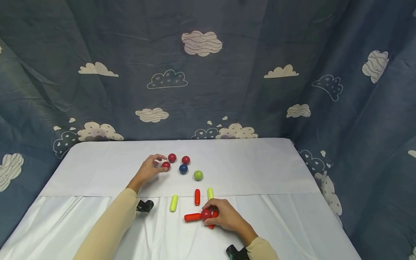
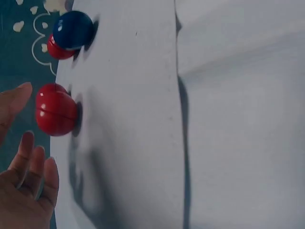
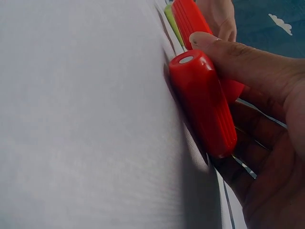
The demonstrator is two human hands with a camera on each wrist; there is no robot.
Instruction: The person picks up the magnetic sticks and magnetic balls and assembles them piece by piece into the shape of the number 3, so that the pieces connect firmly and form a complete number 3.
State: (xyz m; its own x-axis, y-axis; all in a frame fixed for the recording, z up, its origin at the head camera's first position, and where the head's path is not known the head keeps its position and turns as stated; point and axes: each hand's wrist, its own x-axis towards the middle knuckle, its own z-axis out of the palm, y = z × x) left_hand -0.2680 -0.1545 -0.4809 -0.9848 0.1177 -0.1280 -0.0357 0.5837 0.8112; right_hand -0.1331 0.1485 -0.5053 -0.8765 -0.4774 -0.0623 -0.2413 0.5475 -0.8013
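- Between the thumb and curled fingers of the right hand (image 1: 225,216) sits a gripped red ball (image 1: 206,215), the grip clamped around it.
- To the left of that ball, a red stick (image 1: 193,217) lies end-on to it.
- Within the same hand's reach, a second red stick (image 1: 215,214) is partly hidden beside the ball; the right wrist view shows a pale disc (image 3: 186,59) in its end.
- Around a second red ball (image 1: 165,165), the left hand (image 1: 150,169) has thumb and fingers apart; I cannot tell whether they touch it.
- Near that ball are two more red balls (image 1: 172,157), a blue ball (image 1: 183,169) and, farther right, a green ball (image 1: 198,175).
- On the white table (image 1: 266,162), just beyond the right hand, lie a third red stick (image 1: 197,197) and two yellow-green sticks (image 1: 173,203).
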